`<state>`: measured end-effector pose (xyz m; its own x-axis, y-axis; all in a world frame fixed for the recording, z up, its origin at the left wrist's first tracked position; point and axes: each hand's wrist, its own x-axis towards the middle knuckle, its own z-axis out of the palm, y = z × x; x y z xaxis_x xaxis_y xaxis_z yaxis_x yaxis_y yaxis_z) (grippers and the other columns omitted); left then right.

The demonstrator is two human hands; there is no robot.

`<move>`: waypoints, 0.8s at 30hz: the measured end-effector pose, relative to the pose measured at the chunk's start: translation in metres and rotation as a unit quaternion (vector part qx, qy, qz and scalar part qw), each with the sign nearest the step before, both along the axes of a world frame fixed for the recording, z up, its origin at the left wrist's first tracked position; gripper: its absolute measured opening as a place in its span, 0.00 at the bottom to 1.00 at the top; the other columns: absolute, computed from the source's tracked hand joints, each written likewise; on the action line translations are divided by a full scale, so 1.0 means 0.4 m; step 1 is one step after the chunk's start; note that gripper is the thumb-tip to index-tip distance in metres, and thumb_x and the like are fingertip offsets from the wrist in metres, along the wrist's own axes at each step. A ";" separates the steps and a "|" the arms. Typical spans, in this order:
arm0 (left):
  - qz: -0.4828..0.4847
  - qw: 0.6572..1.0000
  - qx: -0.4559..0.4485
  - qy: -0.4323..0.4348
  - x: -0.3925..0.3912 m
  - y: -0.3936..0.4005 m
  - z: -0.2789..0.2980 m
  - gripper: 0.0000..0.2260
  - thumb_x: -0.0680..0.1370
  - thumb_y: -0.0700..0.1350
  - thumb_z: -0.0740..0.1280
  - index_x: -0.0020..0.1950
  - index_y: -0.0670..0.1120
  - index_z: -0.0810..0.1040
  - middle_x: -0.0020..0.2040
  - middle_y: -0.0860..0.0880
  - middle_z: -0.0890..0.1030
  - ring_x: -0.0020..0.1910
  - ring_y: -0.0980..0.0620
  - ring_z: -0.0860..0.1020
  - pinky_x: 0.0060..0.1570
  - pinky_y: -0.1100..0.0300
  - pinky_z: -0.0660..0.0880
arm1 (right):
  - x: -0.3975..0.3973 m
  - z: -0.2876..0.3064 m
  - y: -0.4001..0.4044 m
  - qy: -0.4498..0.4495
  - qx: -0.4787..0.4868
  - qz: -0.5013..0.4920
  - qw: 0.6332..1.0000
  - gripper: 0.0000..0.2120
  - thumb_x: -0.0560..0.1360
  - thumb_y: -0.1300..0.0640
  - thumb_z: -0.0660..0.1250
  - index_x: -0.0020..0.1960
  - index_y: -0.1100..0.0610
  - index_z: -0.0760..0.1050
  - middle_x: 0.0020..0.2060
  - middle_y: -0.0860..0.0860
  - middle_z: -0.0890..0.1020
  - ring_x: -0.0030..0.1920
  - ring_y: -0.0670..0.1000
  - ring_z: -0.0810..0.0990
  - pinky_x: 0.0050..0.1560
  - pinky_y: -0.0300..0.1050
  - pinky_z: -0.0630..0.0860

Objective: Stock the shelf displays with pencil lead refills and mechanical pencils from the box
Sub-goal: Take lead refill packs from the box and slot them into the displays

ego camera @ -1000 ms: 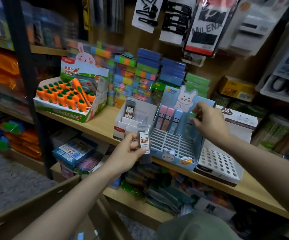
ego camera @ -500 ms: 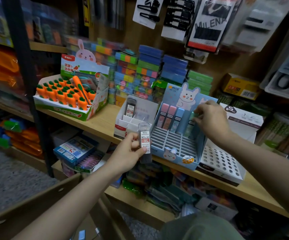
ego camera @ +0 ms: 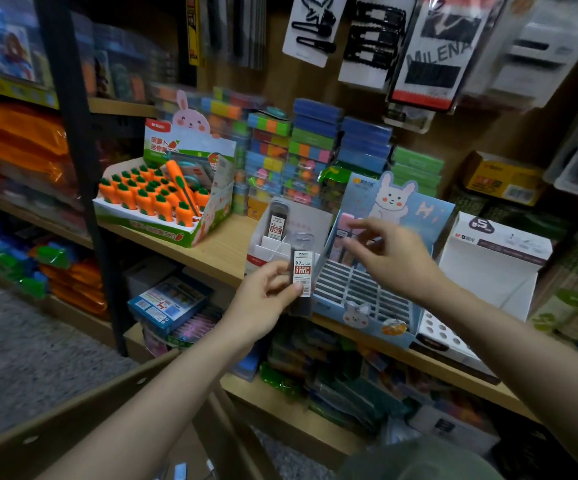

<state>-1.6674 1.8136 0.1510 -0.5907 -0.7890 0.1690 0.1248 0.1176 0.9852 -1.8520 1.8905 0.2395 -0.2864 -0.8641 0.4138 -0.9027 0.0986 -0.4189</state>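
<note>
The left hand [ego camera: 263, 299] pinches an upright dark clear-plastic lead refill case with a white label [ego camera: 302, 273] in front of the white cardboard display box [ego camera: 263, 252]. The right hand [ego camera: 393, 259], fingers spread and empty, hovers over the slotted blue rabbit-printed display tray [ego camera: 363, 299].

I am in a shop that sells pens, pencils and other school things. A long wooden shelf [ego camera: 218, 252] stands in front of me, full of things to buy. On it sits a green and white box of little orange carrot toys [ego camera: 156, 199] in neat rows. Beside that is a blue box with a white bunny [ego camera: 393, 199] on it and many small slots. Stacks of colourful packs [ego camera: 301, 157] fill the back. Cards of black hair clips [ego camera: 315, 26] hang on the wall above. More packed goods lie on the lower shelf [ego camera: 291, 415].
</note>
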 end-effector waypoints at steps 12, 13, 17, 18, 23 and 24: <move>0.218 0.969 -0.118 -0.015 0.052 -0.087 0.024 0.12 0.77 0.45 0.70 0.60 0.54 0.76 0.53 0.52 0.80 0.49 0.59 0.79 0.46 0.68 0.77 | 0.107 0.084 -0.143 -0.090 -0.073 0.058 0.992 0.13 0.75 0.58 0.71 0.58 0.52 0.75 0.43 0.48 0.83 0.42 0.48 0.84 0.49 0.51 0.82; 0.239 0.962 -0.130 -0.027 0.057 -0.097 0.020 0.14 0.77 0.47 0.70 0.61 0.54 0.74 0.56 0.52 0.77 0.51 0.59 0.77 0.46 0.69 0.75 | 0.101 0.096 -0.153 -0.084 -0.099 0.051 0.990 0.13 0.75 0.58 0.71 0.57 0.51 0.74 0.42 0.47 0.82 0.43 0.48 0.83 0.49 0.52 0.82; 0.190 0.955 -0.202 -0.107 0.060 -0.123 -0.002 0.22 0.77 0.50 0.69 0.70 0.55 0.68 0.68 0.54 0.68 0.66 0.56 0.68 0.63 0.59 0.70 | 0.092 0.094 -0.201 -0.033 -0.130 0.035 0.990 0.14 0.75 0.59 0.71 0.58 0.50 0.73 0.40 0.41 0.78 0.42 0.45 0.81 0.50 0.49 0.81; 0.166 0.952 -0.223 -0.127 0.059 -0.124 -0.008 0.23 0.78 0.50 0.68 0.72 0.56 0.66 0.71 0.54 0.66 0.69 0.55 0.66 0.67 0.58 0.67 | 0.093 0.082 -0.217 -0.029 -0.128 0.038 0.991 0.14 0.75 0.59 0.71 0.58 0.51 0.74 0.41 0.43 0.79 0.42 0.45 0.81 0.50 0.49 0.81; 0.120 0.952 -0.225 -0.169 0.060 -0.130 -0.031 0.31 0.78 0.52 0.68 0.77 0.57 0.56 0.74 0.57 0.65 0.69 0.58 0.67 0.65 0.61 0.66 | 0.093 0.020 -0.291 -0.028 -0.146 0.037 0.988 0.15 0.75 0.60 0.71 0.59 0.52 0.73 0.47 0.47 0.79 0.46 0.45 0.79 0.50 0.45 0.81; 0.115 0.955 -0.215 -0.169 0.061 -0.131 -0.033 0.31 0.78 0.52 0.67 0.77 0.58 0.56 0.74 0.57 0.66 0.69 0.57 0.68 0.67 0.58 0.68 | 0.092 0.009 -0.303 -0.026 -0.145 0.035 0.989 0.15 0.75 0.60 0.71 0.59 0.52 0.73 0.48 0.47 0.78 0.46 0.46 0.79 0.50 0.46 0.81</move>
<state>-1.6431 1.7612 0.1379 -0.4877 -0.8055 0.3365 -0.2696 0.5056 0.8196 -1.8153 1.7691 0.2430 -0.2580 -0.7302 0.6326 -0.8795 -0.0935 -0.4666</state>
